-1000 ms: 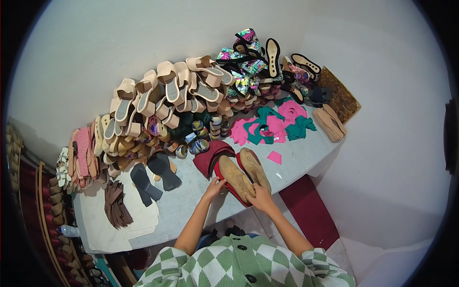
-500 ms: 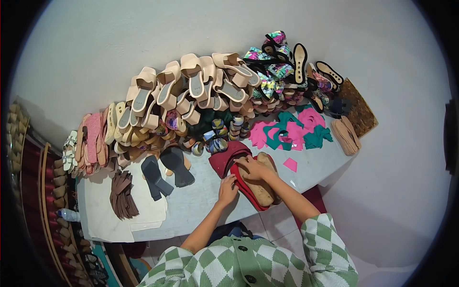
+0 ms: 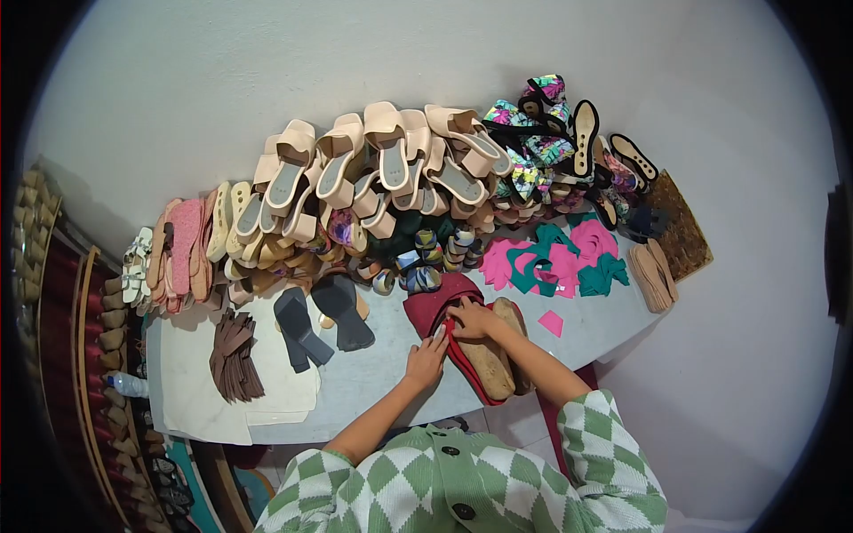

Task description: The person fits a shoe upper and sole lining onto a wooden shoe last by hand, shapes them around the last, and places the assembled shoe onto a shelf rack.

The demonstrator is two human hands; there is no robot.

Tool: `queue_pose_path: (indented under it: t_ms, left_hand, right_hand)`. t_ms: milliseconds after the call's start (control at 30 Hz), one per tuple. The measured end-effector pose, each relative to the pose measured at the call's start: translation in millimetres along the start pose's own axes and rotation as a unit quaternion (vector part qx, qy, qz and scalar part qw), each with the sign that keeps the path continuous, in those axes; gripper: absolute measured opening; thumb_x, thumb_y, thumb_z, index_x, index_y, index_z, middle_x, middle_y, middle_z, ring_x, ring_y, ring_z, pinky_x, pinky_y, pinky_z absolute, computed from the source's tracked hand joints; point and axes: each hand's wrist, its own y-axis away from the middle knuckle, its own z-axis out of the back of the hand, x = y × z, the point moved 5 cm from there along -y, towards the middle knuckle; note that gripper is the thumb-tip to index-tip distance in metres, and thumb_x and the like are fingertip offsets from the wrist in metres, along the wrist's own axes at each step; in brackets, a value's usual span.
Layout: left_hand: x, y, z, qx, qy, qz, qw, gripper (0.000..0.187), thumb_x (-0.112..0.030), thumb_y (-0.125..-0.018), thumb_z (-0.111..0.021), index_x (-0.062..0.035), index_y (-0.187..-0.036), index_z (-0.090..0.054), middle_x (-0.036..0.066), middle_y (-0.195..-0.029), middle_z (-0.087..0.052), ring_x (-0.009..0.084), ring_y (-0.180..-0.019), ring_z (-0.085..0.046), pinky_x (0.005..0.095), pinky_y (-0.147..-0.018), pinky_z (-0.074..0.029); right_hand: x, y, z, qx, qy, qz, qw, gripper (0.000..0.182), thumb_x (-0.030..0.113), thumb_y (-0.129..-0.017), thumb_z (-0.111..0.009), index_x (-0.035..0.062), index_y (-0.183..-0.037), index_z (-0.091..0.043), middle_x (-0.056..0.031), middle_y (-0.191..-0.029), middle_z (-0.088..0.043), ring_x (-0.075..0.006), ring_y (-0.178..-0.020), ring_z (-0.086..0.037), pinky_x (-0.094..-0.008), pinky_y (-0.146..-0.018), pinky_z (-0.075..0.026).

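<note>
pale wall behind a light table; beige sandals heaped along the back, dark soles and brown strips toward the left, pink pieces toward the right; red edging lies at the table's front, a tan foot-shaped block on it, second block just beside, dark red upper at the far end.

change: right hand, at the block's near end a second ago, is now at the far end, fingers part-bent at the upper; left hand remains on the left side, fingers nearly straight along the edging; whether either pinches anything, cannot tell, fingertips too small; judgement: work has shifted from block to upper, near end left unheld.
</note>
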Motion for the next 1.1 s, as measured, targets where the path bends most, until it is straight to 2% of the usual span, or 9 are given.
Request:
queue_pose_path:
  t_ms: [200,300,500,600,700,800,1000,1100]
  left_hand:
    - [-7,3,0,-0.021,-0.066,0.019,0.997,0.056,-0.016,-0.069,-0.062,-0.0065,-0.122,-0.045,0.008,-0.142,-0.028,0.0217,-0.107,-0.047,0.0382,-0.071,-0.041]
    - [-5,2,-3,0.012,-0.035,0.037,0.999,0.053,-0.011,-0.075,-0.053,-0.0059,-0.127,-0.043,0.006,-0.144,-0.026,0.0225,-0.108,-0.046,0.0399,-0.074,-0.041]
    - [-6,2,-10,-0.003,-0.068,0.041,0.997,0.049,-0.013,-0.077,-0.051,-0.0051,-0.125,-0.045,0.007,-0.144,-0.026,0.0219,-0.108,-0.046,0.0392,-0.073,-0.041]
    - [-6,2,-9,-0.029,-0.095,0.031,0.995,0.047,-0.017,-0.076,-0.054,-0.0046,-0.121,-0.048,0.008,-0.139,-0.033,0.0213,-0.106,-0.046,0.0375,-0.070,-0.041]
    - [-6,-2,-12,0.002,-0.094,0.042,0.995,0.046,-0.016,-0.077,-0.051,-0.0037,-0.121,-0.048,0.009,-0.140,-0.033,0.0237,-0.112,-0.043,0.0364,-0.069,-0.041]
    - [-6,1,-11,-0.028,-0.090,0.018,0.995,0.045,-0.015,-0.077,-0.049,-0.0029,-0.121,-0.047,0.009,-0.139,-0.033,0.0262,-0.118,-0.039,0.0358,-0.069,-0.042]
    - [-4,-2,-6,-0.030,-0.095,-0.042,0.994,0.044,-0.013,-0.078,-0.049,-0.0046,-0.121,-0.048,0.007,-0.137,-0.034,0.0272,-0.121,-0.037,0.0367,-0.070,-0.042]
    - [2,-2,-14,0.003,-0.078,-0.026,0.997,0.041,-0.014,-0.079,-0.048,-0.0067,-0.120,-0.048,0.005,-0.137,-0.035,0.0272,-0.120,-0.038,0.0376,-0.071,-0.042]
  right_hand:
    - [7,0,3,-0.008,0.038,0.022,0.999,0.056,0.045,-0.069,-0.063,0.0180,-0.116,-0.049,-0.0261,-0.110,-0.043,-0.0443,-0.100,-0.049,-0.0470,-0.084,-0.043]
    - [11,2,6,-0.017,0.040,0.027,0.999,0.057,0.045,-0.069,-0.063,0.0165,-0.117,-0.049,-0.0259,-0.109,-0.043,-0.0434,-0.098,-0.049,-0.0463,-0.083,-0.043]
    - [15,8,10,-0.037,0.048,0.038,0.997,0.058,0.047,-0.069,-0.063,0.0145,-0.115,-0.051,-0.0256,-0.105,-0.045,-0.0414,-0.096,-0.050,-0.0457,-0.080,-0.044]
    - [16,9,9,-0.051,0.051,0.039,0.997,0.057,0.048,-0.069,-0.063,0.0137,-0.113,-0.052,-0.0254,-0.104,-0.045,-0.0409,-0.096,-0.050,-0.0457,-0.081,-0.043]
    - [17,12,13,-0.056,0.042,0.040,0.997,0.058,0.048,-0.068,-0.063,0.0100,-0.111,-0.052,-0.0243,-0.105,-0.046,-0.0394,-0.096,-0.050,-0.0454,-0.082,-0.043]
    - [13,10,8,-0.092,0.049,0.074,0.992,0.057,0.045,-0.069,-0.063,0.0066,-0.109,-0.052,-0.0203,-0.104,-0.047,-0.0365,-0.098,-0.050,-0.0446,-0.082,-0.043]
    - [-8,1,8,-0.132,-0.055,0.117,0.983,0.044,0.040,-0.069,-0.060,0.0040,-0.094,-0.061,-0.0177,-0.092,-0.060,-0.0338,-0.090,-0.057,-0.0417,-0.077,-0.045]
    - [-11,-13,7,-0.062,-0.085,0.075,0.992,0.039,0.037,-0.073,-0.056,-0.0001,-0.084,-0.060,-0.0205,-0.088,-0.061,-0.0359,-0.082,-0.058,-0.0424,-0.074,-0.046]
